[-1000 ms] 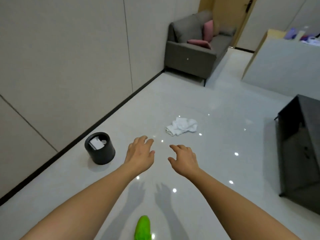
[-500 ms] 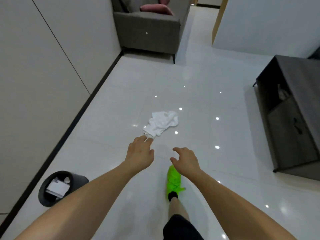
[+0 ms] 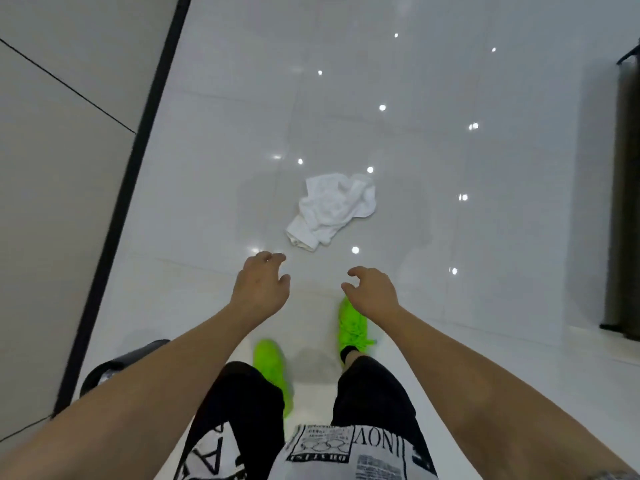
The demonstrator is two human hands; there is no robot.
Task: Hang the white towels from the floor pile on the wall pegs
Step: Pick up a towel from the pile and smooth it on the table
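Glossy floor [image 3: 415, 98] spreads around the towels [image 3: 332, 209], bounded by the wall's dark baseboard [image 3: 138, 161] leftward. The left hand [image 3: 259, 289] and right hand [image 3: 372, 292] hover short of them, loosely curled, holding nothing.

White towels [image 3: 334, 208] crumpled in 1 small pile, lying on glossy white floor [image 3: 415, 98].

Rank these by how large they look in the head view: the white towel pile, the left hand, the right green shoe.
1. white towel pile
2. left hand
3. right green shoe, partly hidden by the right hand.
The hand is nearer the camera, so true sizes are unsure.
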